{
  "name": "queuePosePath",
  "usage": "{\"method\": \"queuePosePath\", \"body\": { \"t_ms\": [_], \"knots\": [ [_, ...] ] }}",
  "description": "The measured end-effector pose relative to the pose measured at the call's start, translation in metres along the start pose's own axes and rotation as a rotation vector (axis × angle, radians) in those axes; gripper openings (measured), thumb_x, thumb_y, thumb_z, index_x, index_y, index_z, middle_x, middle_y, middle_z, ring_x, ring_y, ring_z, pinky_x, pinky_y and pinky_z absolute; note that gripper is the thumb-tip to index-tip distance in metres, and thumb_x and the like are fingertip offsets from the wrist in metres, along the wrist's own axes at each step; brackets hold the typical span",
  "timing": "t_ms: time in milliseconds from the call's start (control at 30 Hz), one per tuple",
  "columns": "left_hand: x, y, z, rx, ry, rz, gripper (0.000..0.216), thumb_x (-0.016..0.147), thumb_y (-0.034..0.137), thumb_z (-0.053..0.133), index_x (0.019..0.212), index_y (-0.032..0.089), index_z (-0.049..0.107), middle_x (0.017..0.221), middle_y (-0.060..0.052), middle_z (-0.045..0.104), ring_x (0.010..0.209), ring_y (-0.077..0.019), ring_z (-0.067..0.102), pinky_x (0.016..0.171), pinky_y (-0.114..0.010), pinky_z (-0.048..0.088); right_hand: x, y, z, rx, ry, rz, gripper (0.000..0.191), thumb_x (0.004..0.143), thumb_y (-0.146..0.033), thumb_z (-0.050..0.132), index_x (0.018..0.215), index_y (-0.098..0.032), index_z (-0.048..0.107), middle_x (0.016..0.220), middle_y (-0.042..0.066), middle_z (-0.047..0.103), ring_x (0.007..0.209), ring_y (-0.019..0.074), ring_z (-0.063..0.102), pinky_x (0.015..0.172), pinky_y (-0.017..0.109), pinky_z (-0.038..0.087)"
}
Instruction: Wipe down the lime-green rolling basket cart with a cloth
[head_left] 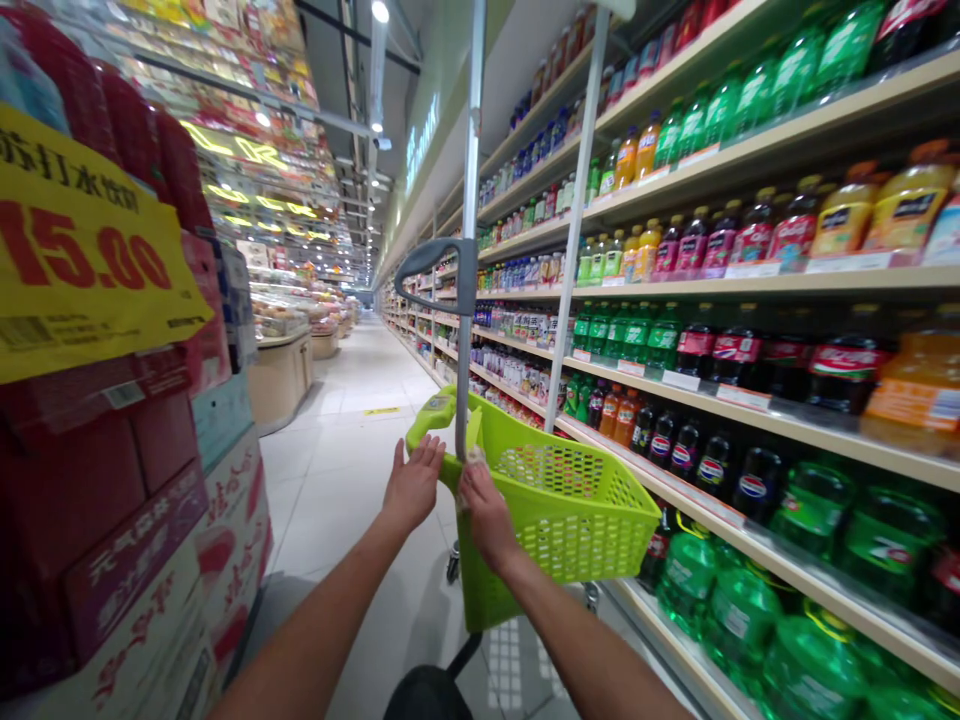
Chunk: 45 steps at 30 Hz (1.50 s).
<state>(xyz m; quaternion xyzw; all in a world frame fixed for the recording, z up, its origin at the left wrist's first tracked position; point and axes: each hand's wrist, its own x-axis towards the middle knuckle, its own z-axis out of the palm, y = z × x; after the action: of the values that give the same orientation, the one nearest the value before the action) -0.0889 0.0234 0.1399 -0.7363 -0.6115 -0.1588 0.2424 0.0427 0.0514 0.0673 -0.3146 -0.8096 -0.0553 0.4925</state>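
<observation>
A bright green wheeled shopping basket (pixel 555 520) with pierced walls stands upright ahead of me. A metal pole (pixel 469 160) rises at its near left corner and carries a grey loop handle (pixel 435 272). My left hand (pixel 412 485) rests with fingers stretched out on the curved green rim (pixel 421 428) left of the pole. My right hand (pixel 489 510) is closed at the pole's foot, against the basket's near edge. A small pale, crumpled bit (pixel 475 456) shows at its fingertips; I cannot tell what it is. No goods are visible inside the basket.
Shelves of drink bottles (pixel 750 235) line the right side, close to the basket. Stacked drink cartons (pixel 112 480) with a yellow price sign (pixel 90 245) stand close on the left. A tiled aisle (pixel 360 380) runs ahead past display counters (pixel 281 375). My dark-clad knee (pixel 427 695) shows below.
</observation>
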Motion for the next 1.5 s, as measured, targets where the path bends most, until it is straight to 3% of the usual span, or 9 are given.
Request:
{"method": "queuePosePath", "body": {
  "t_ms": [133, 233, 400, 700, 900, 967, 1200, 1367, 1500],
  "knots": [
    [-0.001, -0.007, 0.005, 0.016, 0.005, -0.071, 0.061, 0.070, 0.003, 0.029, 0.129, 0.017, 0.035, 0.138, -0.006, 0.035, 0.130, -0.0202, 0.022, 0.105, -0.050, 0.010, -0.059, 0.026, -0.005, -0.005, -0.258, -0.208, 0.031, 0.083, -0.013, 0.045, 0.110, -0.022, 0.058, 0.114, 0.005, 0.059, 0.115, 0.0172, 0.046, 0.099, 0.033, 0.038],
    [0.001, -0.009, 0.005, -0.009, -0.005, -0.056, 0.059, 0.071, 0.004, 0.029, 0.127, 0.021, 0.037, 0.136, -0.004, 0.039, 0.128, -0.0195, 0.026, 0.105, -0.049, 0.010, -0.060, 0.026, -0.007, 0.028, -0.218, -0.123, 0.033, 0.084, -0.014, 0.044, 0.113, -0.023, 0.056, 0.118, 0.005, 0.056, 0.116, 0.0185, 0.046, 0.097, 0.035, 0.041],
    [0.006, -0.015, 0.000, -0.037, 0.014, -0.062, 0.046, 0.078, 0.014, 0.032, 0.121, 0.022, 0.044, 0.131, -0.006, 0.044, 0.124, -0.0211, 0.034, 0.103, -0.051, 0.011, 0.003, 0.004, -0.019, 0.051, 0.027, -0.080, 0.035, 0.086, -0.015, 0.037, 0.117, -0.019, 0.052, 0.128, 0.010, 0.046, 0.125, 0.0233, 0.032, 0.100, 0.047, 0.034],
    [0.001, -0.013, -0.003, -0.021, 0.087, -0.095, 0.031, 0.078, 0.024, 0.044, 0.108, 0.022, 0.049, 0.115, -0.007, 0.054, 0.114, -0.0229, 0.041, 0.090, -0.042, 0.030, 0.121, -0.004, -0.050, -0.046, -0.198, -0.546, 0.027, 0.083, -0.012, 0.047, 0.107, -0.020, 0.056, 0.119, 0.003, 0.055, 0.125, 0.0155, 0.033, 0.106, 0.036, 0.027],
    [0.000, -0.016, -0.009, -0.006, 0.056, -0.076, 0.028, 0.078, 0.026, 0.046, 0.106, 0.024, 0.049, 0.113, -0.006, 0.054, 0.112, -0.0237, 0.041, 0.088, -0.043, 0.030, 0.230, -0.018, -0.107, -0.165, 0.041, -0.562, 0.030, 0.088, -0.013, 0.035, 0.113, -0.013, 0.051, 0.128, 0.005, 0.046, 0.131, 0.0192, 0.016, 0.107, 0.046, 0.018],
    [-0.001, -0.016, -0.010, -0.003, 0.056, -0.072, 0.027, 0.079, 0.026, 0.046, 0.105, 0.024, 0.050, 0.112, -0.006, 0.054, 0.111, -0.0238, 0.041, 0.088, -0.043, 0.030, 0.223, -0.020, -0.111, -0.183, 0.007, -0.575, 0.031, 0.088, -0.013, 0.034, 0.114, -0.012, 0.050, 0.128, 0.005, 0.046, 0.131, 0.0186, 0.018, 0.107, 0.044, 0.020],
    [-0.004, -0.016, -0.015, -0.021, 0.080, -0.089, 0.023, 0.078, 0.025, 0.047, 0.100, 0.023, 0.051, 0.107, -0.005, 0.057, 0.108, -0.0233, 0.044, 0.085, -0.042, 0.031, 0.104, 0.000, -0.071, -0.236, -0.331, -0.636, 0.034, 0.087, -0.015, 0.038, 0.119, -0.019, 0.048, 0.124, 0.003, 0.051, 0.125, 0.0150, 0.032, 0.104, 0.034, 0.030],
    [-0.001, -0.015, -0.014, -0.009, 0.075, -0.125, 0.020, 0.078, 0.025, 0.046, 0.097, 0.023, 0.051, 0.106, -0.005, 0.057, 0.106, -0.0229, 0.045, 0.082, -0.041, 0.031, 0.116, 0.003, -0.074, -0.286, -0.385, -0.676, 0.033, 0.084, -0.011, 0.044, 0.114, -0.018, 0.054, 0.127, 0.005, 0.049, 0.126, 0.0192, 0.030, 0.105, 0.038, 0.029],
    [0.003, -0.011, -0.012, 0.006, 0.071, -0.136, 0.019, 0.079, 0.026, 0.046, 0.097, 0.022, 0.051, 0.106, -0.004, 0.056, 0.105, -0.0227, 0.044, 0.082, -0.041, 0.031, 0.102, 0.009, -0.068, -0.230, -0.262, -0.540, 0.031, 0.084, -0.011, 0.043, 0.112, -0.018, 0.056, 0.128, 0.005, 0.047, 0.127, 0.0189, 0.030, 0.105, 0.037, 0.030]
  ]
}}
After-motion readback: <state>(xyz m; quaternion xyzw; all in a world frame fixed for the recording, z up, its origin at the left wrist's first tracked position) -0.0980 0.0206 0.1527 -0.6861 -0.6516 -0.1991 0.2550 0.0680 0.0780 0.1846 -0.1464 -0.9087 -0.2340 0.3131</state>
